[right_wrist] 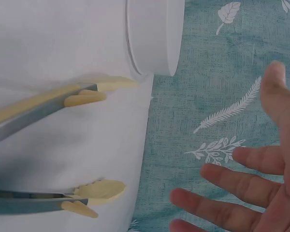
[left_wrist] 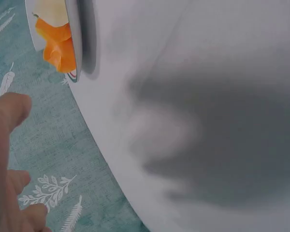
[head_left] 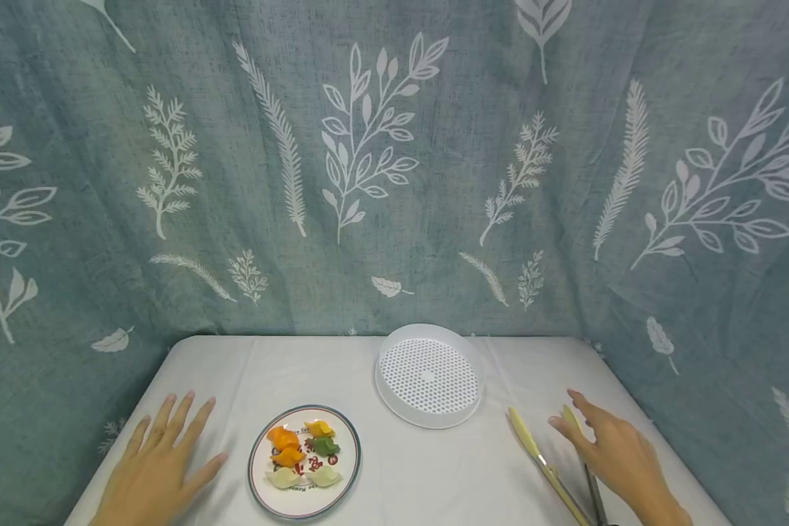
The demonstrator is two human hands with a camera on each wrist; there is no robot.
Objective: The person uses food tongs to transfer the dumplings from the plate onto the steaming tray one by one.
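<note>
One pair of metal tongs with pale yellow tips (head_left: 544, 462) lies on the white tablecloth (head_left: 421, 475) at the near right. It is probably light, stiff and a little slippery; the steel arms near the hinge seem the best place to hold it. The right hand (head_left: 614, 456) hovers above it, fingers spread, holding nothing. The left hand (head_left: 154, 467) rests flat, fingers apart, left of one round patterned plate (head_left: 260, 453) with five small dumplings (head_left: 302, 454). One white perforated round tray (head_left: 429, 376) is farther back.
</note>
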